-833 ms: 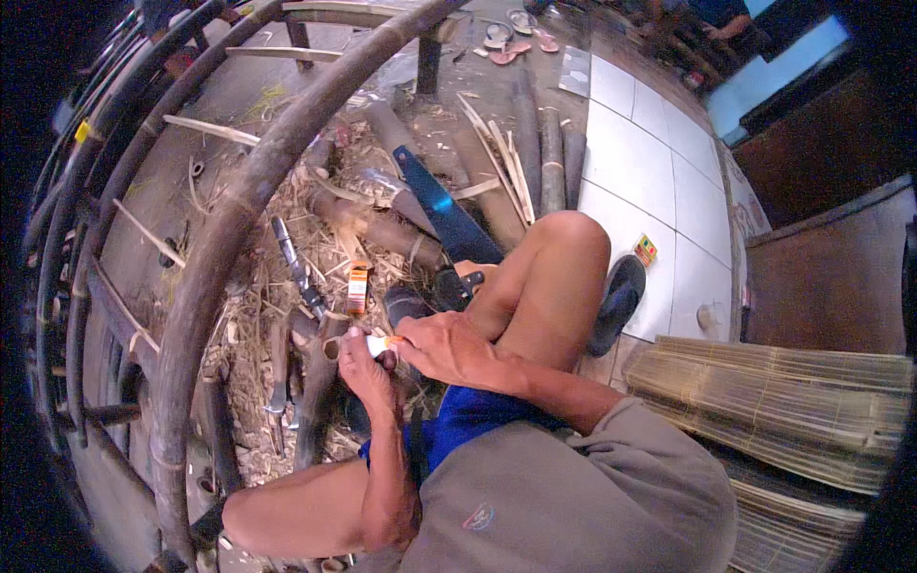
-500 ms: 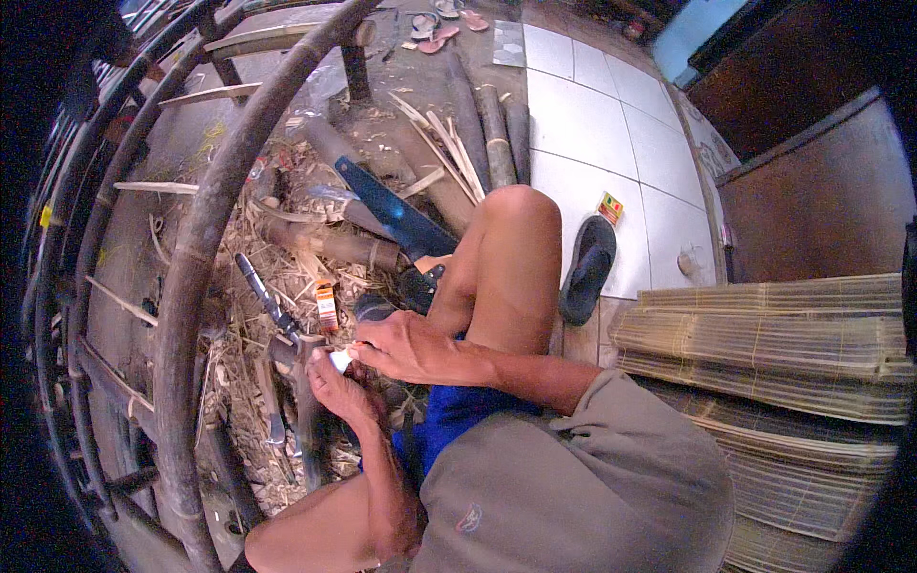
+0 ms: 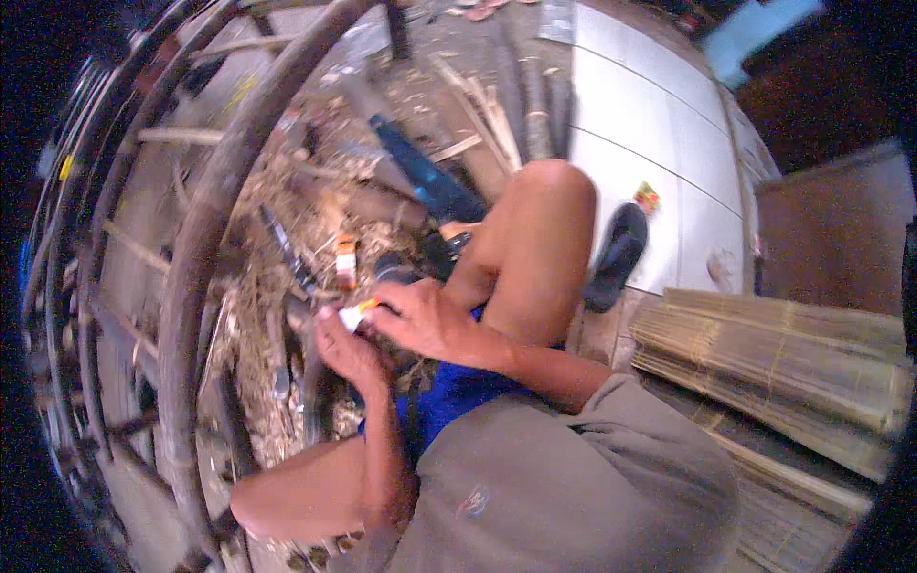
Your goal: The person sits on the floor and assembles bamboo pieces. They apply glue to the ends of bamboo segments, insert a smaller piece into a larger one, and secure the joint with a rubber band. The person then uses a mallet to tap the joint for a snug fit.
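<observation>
A small white bottle is pinched between the thumb and fingers of my left hand. My right hand is closed at the bottle's other end, its fingertips on a small orange cap. I cannot tell whether the cap is on or off the bottle. Just beyond my hands, an orange and white packet stands among the shavings. A dark, rod-like tool lies to the left of the packet, blurred.
A bamboo frame rises along my left. Wood shavings, a blue saw blade and bamboo poles cover the ground ahead. On the right are white tiles, a black sandal and stacked slatted bamboo mats.
The view has shifted, and the scene sits further right in it. My right fingers have drawn back a little from the white bottle, and the orange cap now shows at their tips.
</observation>
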Demonstrator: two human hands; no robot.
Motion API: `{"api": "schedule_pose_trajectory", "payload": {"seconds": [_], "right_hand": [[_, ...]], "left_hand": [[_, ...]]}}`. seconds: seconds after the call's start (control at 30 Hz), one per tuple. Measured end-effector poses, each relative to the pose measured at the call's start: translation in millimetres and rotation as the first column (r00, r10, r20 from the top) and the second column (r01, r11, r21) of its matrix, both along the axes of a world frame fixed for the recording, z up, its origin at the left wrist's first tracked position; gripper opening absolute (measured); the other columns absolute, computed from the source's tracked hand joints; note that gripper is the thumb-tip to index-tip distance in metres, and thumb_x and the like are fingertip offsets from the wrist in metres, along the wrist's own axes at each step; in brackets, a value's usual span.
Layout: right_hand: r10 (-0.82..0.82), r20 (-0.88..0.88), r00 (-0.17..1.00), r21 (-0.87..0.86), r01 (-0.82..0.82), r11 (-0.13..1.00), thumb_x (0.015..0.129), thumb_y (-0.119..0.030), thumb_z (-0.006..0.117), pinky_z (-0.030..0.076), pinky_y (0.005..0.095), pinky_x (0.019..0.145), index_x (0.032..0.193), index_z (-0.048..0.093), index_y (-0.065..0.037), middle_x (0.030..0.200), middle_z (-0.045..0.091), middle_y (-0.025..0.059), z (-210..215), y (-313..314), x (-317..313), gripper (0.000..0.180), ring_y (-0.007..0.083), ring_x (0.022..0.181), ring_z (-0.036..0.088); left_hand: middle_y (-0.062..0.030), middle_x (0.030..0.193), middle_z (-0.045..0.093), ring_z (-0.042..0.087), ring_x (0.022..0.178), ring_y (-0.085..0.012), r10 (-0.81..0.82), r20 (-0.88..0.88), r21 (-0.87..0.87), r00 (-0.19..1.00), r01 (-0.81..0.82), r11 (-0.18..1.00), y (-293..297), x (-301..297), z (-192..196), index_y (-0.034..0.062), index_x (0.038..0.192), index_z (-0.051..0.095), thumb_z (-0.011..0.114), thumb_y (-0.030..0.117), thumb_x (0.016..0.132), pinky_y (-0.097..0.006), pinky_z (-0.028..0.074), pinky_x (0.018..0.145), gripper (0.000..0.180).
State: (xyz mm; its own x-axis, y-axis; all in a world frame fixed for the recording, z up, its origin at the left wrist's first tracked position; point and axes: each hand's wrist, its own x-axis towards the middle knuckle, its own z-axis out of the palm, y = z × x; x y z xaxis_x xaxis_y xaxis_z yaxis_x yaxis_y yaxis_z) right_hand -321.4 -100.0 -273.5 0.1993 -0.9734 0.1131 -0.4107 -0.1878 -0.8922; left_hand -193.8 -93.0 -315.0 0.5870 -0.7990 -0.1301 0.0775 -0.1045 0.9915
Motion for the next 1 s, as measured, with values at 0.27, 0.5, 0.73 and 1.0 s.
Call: {"api": "schedule_pose_trajectory", "payload": {"seconds": [0.27,0.5,0.73,1.0], "right_hand": [[0.118,-0.216,0.969,0.123,-0.093,0.988,0.091,-0.033,0.066,0.055,0.0501,0.067,0.100,0.070,-0.003,0.079,0.069,0.0241,16.3,-3.5,-14.5,0.031,0.0423,0.076,0.070],[0.151,-0.201,0.968,0.300,-0.086,0.950,0.094,-0.032,0.065,0.055,0.0491,0.066,0.093,0.070,-0.003,0.078,0.069,0.0237,8.8,-12.7,-11.8,0.029,0.0418,0.075,0.070],[0.089,-0.138,0.986,0.150,-0.068,0.986,0.095,-0.029,0.065,0.055,0.0512,0.068,0.094,0.067,-0.004,0.077,0.068,0.0230,14.3,-15.5,-10.6,0.025,0.0422,0.076,0.070],[0.173,-0.190,0.966,0.107,-0.155,0.982,0.097,-0.022,0.067,0.052,0.0363,0.054,0.101,0.067,0.001,0.071,0.067,0.0146,10.5,-20.4,-13.7,0.024,0.0217,0.058,0.069]], "left_hand": [[0.0025,0.071,0.052,0.047,0.054,-0.0047,-0.125,-0.214,-0.032,0.969,0.120,0.992,12.8,-0.9,2.3,0.0098,0.085,0.054,0.053,0.034,0.106,-0.022,0.037,0.045,0.031],[0.0025,0.068,0.052,0.047,0.052,-0.0048,-0.101,-0.288,-0.047,0.952,0.091,0.995,9.3,-0.6,-7.5,0.0098,0.088,0.055,0.056,0.037,0.105,-0.022,0.037,0.044,0.032],[0.0027,0.068,0.054,0.047,0.052,-0.0054,-0.116,-0.354,-0.033,0.928,0.111,0.993,2.4,4.3,-14.6,0.0095,0.088,0.056,0.057,0.038,0.104,-0.022,0.038,0.045,0.033],[0.0022,0.066,0.054,0.047,0.050,-0.0061,-0.090,-0.384,0.048,0.919,0.117,0.992,-0.8,1.4,-18.0,0.0087,0.090,0.058,0.056,0.036,0.105,-0.023,0.036,0.044,0.031]]}}
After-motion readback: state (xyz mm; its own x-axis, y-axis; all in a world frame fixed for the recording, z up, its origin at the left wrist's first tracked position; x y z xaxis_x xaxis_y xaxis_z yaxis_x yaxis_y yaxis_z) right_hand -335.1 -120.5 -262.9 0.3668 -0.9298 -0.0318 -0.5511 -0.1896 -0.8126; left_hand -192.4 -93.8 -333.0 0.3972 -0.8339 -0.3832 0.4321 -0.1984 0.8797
